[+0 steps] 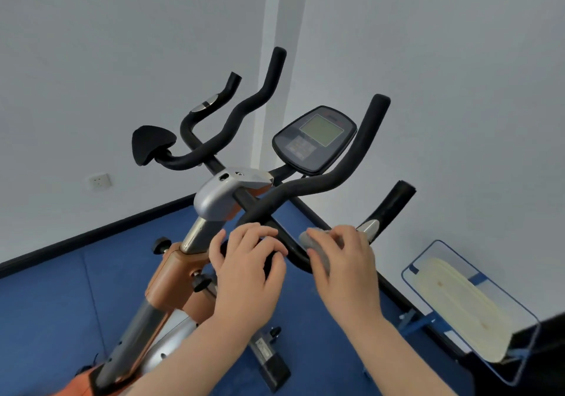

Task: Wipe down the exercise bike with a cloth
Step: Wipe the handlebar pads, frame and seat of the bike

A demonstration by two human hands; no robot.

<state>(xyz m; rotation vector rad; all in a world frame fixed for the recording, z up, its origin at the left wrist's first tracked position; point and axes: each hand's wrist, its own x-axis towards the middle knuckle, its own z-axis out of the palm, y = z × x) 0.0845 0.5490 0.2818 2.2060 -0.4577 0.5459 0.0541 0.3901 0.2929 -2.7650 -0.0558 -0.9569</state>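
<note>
Head view. The exercise bike (214, 200) stands on a blue floor (46, 304) in the corner of a room with white walls (91, 43). Its black foam handlebar (324, 178) branches into several curved grips that rise toward the corner. A display console (315, 138) with a greenish screen is mounted between the upper grips. A grey clamp housing (220, 193) joins the handlebar to the orange-and-silver frame post (174, 276) below it. A black adjustment knob (161, 245) projects from the left side of the post.

The left hand (247, 270) is at the near end of the handlebar. Its fingers are curled over a black padded grip part (269, 261), with the thumb on the left side of that part. The right hand (345, 267) is just beside the left hand, to its right. It holds the grey cloth (318, 248) wrapped against the near right bar of the handlebar; the fingers are curled over the cloth and press it onto the bar. A silver sensor plate (368, 229) on the same bar shows just beyond the right fingertips.

A wall socket (99, 181) sits low on the left wall. At the lower right, a blue-framed stand (428, 319) with a transparent panel carries cream-coloured sheets (458, 304).
</note>
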